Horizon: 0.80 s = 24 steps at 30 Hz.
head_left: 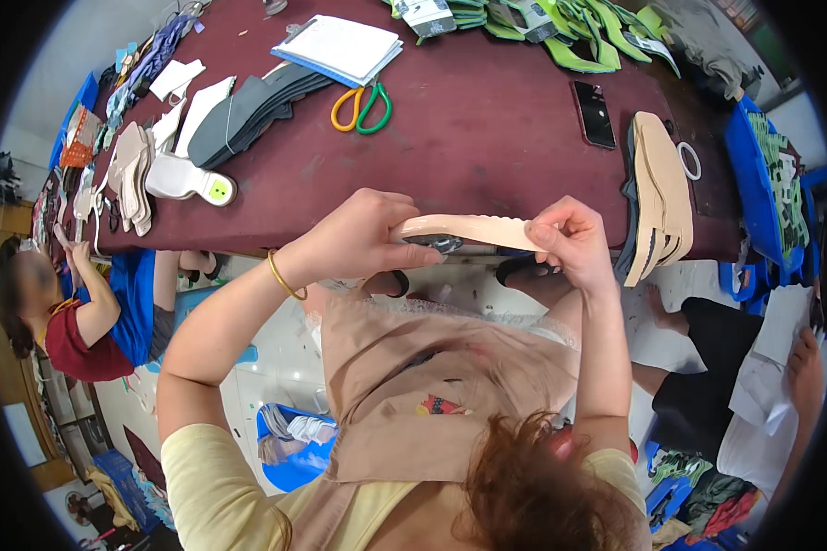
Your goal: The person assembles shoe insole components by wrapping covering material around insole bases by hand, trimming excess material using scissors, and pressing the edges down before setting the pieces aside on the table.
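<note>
A glossy beige shoe piece (478,227), long and curved, is stretched between my two hands just off the near edge of the table. My left hand (363,237) is closed round its left end. With thumb and fingers my right hand (570,241) pinches the other end, where the edge looks scalloped. A dark, shiny patch shows beneath the piece beside my left fingertips; I cannot tell whether it belongs to it. To the right, a stack of flat beige shoe pieces (662,188) overhangs the table edge.
On the dark red table (487,119) lie scissors (374,115), a clipboard with papers (345,46), dark grey pieces (248,115), a phone (594,115) and green pieces (579,37). Blue bins (753,165) stand at the right. One person (92,321) sits at left, another (708,376) at right.
</note>
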Available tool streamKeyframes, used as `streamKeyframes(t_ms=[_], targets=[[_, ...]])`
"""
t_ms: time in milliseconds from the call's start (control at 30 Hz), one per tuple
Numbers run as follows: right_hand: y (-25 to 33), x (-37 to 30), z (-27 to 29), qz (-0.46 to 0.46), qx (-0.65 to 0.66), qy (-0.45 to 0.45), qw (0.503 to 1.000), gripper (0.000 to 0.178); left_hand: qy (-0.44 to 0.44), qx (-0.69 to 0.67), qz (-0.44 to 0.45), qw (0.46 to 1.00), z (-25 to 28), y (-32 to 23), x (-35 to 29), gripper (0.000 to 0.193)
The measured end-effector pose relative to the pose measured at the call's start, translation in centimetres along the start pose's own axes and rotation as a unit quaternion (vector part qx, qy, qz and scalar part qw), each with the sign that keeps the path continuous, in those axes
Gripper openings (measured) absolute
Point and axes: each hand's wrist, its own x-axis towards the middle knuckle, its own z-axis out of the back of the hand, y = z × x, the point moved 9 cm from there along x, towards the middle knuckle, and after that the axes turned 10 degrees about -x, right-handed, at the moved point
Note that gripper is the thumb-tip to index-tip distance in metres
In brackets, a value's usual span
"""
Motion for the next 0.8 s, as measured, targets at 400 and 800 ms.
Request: streamKeyframes(t_ms=[400, 800], targets=[[-3.7, -1.2, -6.3, 0.037, 0.156, -0.062, 0.985, 0.016, -0.204, -0.202, 0.016, 0.958, -1.1, 2.4, -2.2, 0.029], [-4.5, -2.0, -8.3, -0.016, 0.187, -0.114, 0.976, 0.015, -0.275, -0.476, 0.069, 0.832, -5.1, 5.4, -1.6, 0.029]])
